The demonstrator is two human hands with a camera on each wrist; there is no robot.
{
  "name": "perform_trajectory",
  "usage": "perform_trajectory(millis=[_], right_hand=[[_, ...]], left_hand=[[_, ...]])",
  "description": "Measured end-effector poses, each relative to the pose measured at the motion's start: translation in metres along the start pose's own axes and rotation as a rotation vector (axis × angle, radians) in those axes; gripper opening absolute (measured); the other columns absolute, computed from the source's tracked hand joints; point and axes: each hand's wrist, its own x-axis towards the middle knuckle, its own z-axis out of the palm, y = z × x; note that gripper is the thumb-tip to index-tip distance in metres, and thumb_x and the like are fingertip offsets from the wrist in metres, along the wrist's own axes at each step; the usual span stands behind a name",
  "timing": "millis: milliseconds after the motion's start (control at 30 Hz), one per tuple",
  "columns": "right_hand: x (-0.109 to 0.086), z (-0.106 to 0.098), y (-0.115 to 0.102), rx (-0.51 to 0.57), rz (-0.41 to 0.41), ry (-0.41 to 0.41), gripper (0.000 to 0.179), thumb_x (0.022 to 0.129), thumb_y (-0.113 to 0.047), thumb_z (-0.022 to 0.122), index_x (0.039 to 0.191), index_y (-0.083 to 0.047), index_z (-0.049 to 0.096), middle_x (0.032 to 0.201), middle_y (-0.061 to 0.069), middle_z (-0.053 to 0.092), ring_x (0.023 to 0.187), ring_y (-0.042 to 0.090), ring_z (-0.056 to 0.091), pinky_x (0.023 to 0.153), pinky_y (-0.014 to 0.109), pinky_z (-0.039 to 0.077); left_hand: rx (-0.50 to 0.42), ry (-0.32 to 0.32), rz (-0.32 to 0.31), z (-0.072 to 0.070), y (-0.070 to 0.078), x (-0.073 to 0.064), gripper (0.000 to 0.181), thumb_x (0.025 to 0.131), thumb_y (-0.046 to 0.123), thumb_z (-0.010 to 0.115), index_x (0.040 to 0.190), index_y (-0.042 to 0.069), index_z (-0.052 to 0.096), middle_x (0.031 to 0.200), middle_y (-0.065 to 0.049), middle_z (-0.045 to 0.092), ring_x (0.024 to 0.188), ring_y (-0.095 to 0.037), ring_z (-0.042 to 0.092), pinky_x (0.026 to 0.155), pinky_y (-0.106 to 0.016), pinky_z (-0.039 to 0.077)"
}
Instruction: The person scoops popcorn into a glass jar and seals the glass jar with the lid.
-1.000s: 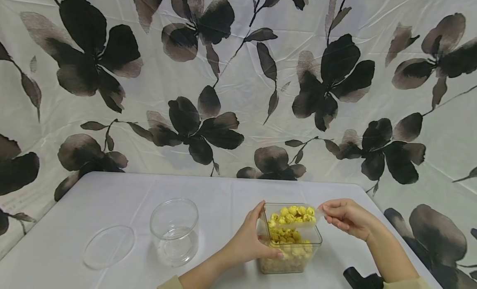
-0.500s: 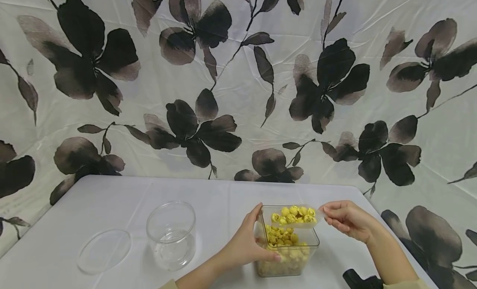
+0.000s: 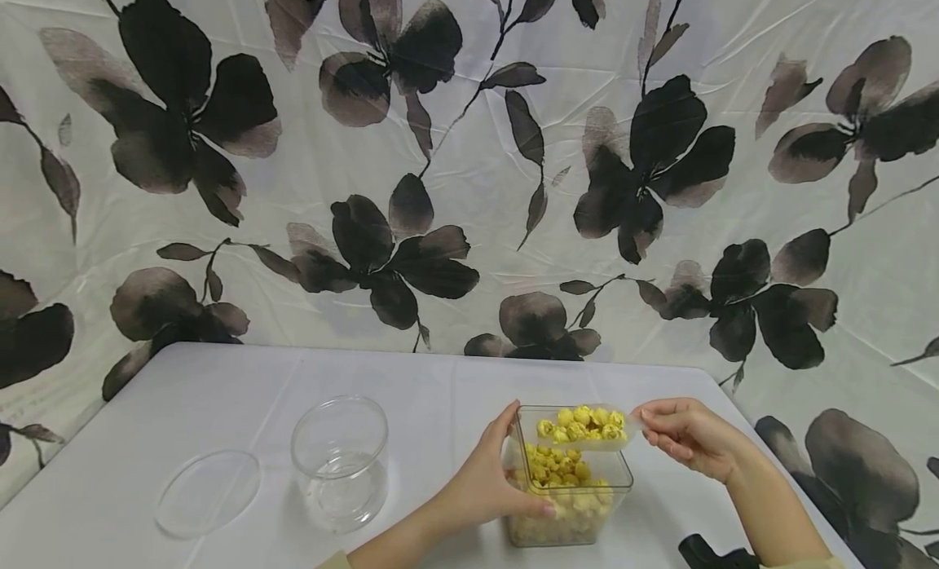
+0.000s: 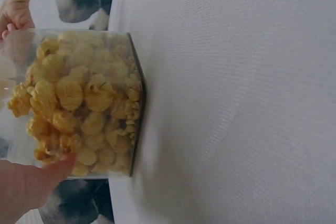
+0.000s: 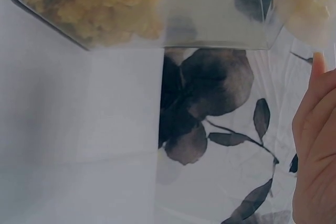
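Note:
A clear square container [image 3: 550, 536] stands on the table, partly filled with yellow popcorn [image 3: 557, 469]. My left hand [image 3: 480, 479] grips it from the left, thumb on the near wall and fingers along the far left side. Thumb and wall also show in the left wrist view, where the popcorn [image 4: 79, 98] is visible through the plastic. With its thumb and fingers, my right hand [image 3: 682, 430] pinches the handle of a translucent scoop [image 3: 587, 446]. Several popcorn pieces [image 3: 583, 422] lie heaped in the scoop, which is held level over the container's opening.
Left of the container, a round clear jar [image 3: 341, 471] stands open on the white table [image 3: 411, 390]. A clear round lid [image 3: 209, 494] lies flat farther left. A black object [image 3: 715, 553] shows by the right forearm. Floral cloth [image 3: 411, 145] hangs behind.
Over the last second, the loaded scoop and right hand have shifted slightly right and up relative to the container. The left hand keeps its grip. The head view moved a little.

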Motion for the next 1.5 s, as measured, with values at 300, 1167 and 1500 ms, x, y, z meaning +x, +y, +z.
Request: perform_trajectory(millis=[300, 1167, 1500], right_hand=[[-0.001, 0.002, -0.002, 0.002, -0.007, 0.006, 0.021, 0.096, -0.002, 0.046, 0.100, -0.004, 0.067, 0.077, 0.002, 0.067, 0.058, 0.001, 0.059, 0.051, 0.006, 0.043], [-0.005, 0.014, -0.013, 0.033, -0.028, 0.081, 0.021, 0.095, -0.003, 0.048, 0.097, -0.006, 0.069, 0.078, 0.002, 0.066, 0.066, 0.004, 0.062, 0.059, 0.011, 0.049], [-0.005, 0.020, -0.019, 0.058, -0.032, 0.065, 0.022, 0.096, -0.002, 0.047, 0.098, -0.004, 0.069, 0.079, 0.003, 0.066, 0.067, 0.005, 0.063, 0.062, 0.012, 0.050]], left_hand=[[-0.017, -0.008, 0.001, -0.002, 0.000, -0.002, 0.118, 0.062, 0.026, 0.088, 0.150, 0.024, 0.009, 0.152, -0.012, 0.011, 0.138, -0.034, 0.016, 0.095, -0.048, 0.043], [-0.035, 0.107, 0.056, -0.043, 0.030, -0.025, 0.106, 0.065, 0.018, 0.086, 0.147, 0.027, 0.020, 0.145, -0.006, 0.031, 0.134, -0.029, 0.028, 0.099, -0.052, 0.038], [0.016, 0.185, 0.090, -0.072, 0.051, -0.041, 0.101, 0.064, 0.014, 0.086, 0.144, 0.028, 0.027, 0.141, -0.001, 0.037, 0.133, -0.020, 0.031, 0.102, -0.046, 0.037]])
